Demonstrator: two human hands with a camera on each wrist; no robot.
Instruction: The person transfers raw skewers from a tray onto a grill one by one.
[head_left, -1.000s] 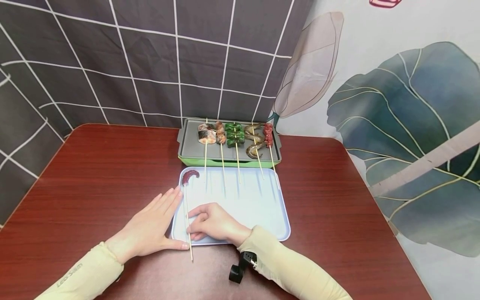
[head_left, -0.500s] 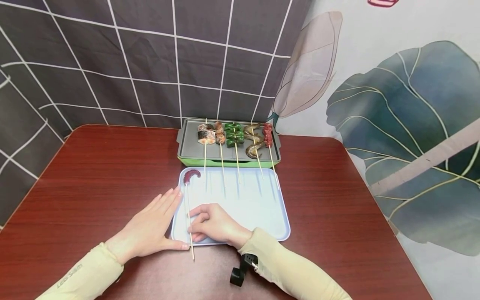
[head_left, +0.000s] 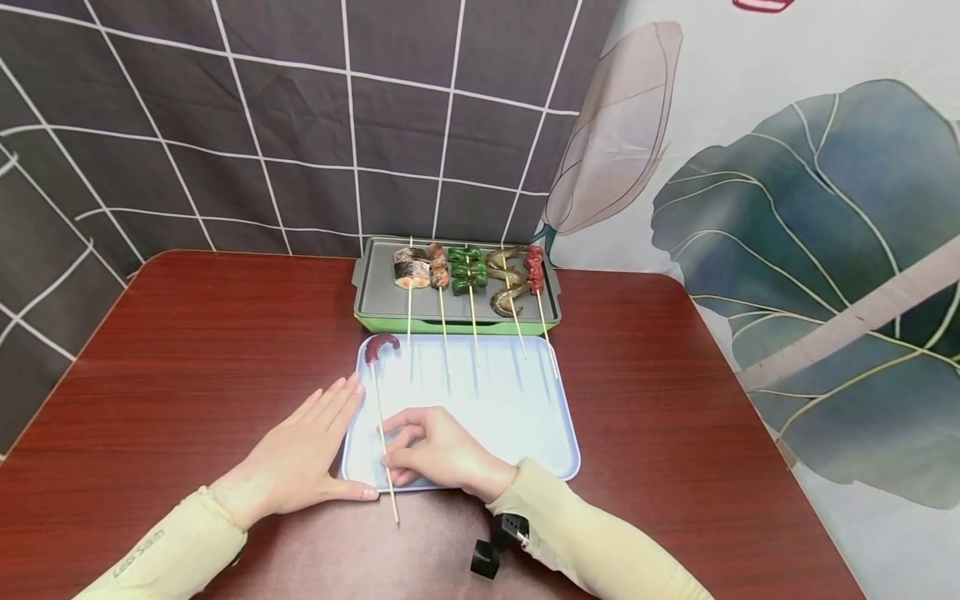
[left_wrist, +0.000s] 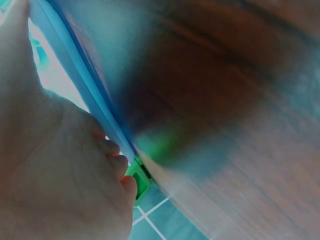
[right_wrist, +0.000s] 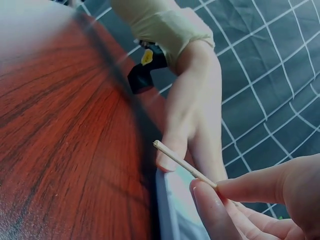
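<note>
My right hand [head_left: 442, 448] pinches the wooden stick of a skewer [head_left: 379, 400] between thumb and fingers, over the left part of a pale blue tray [head_left: 487, 400]. At its far end the skewer carries a dark red, curled piece [head_left: 381, 346] that looks like an octopus tentacle. The stick's bare near end [right_wrist: 172, 156] pokes out past the fingers in the right wrist view. My left hand [head_left: 300, 454] lies with fingers straight along the tray's left rim, its thumb at the near left corner. In the left wrist view, that hand [left_wrist: 60, 165] is beside the blue rim.
Behind the tray stands a green-sided grill [head_left: 457, 323] with a grey plate. On it lie several skewers: fish [head_left: 412, 271], browned meat [head_left: 439, 268], green pepper [head_left: 468, 271], shrimp [head_left: 507, 300] and red meat [head_left: 535, 271]. Their sticks reach over the tray. A gridded curtain [head_left: 300, 125] hangs behind the table.
My right hand has shifted slightly right, carrying the stick's near end with it, so the skewer slants more. My left hand has stayed on the tray's rim.
</note>
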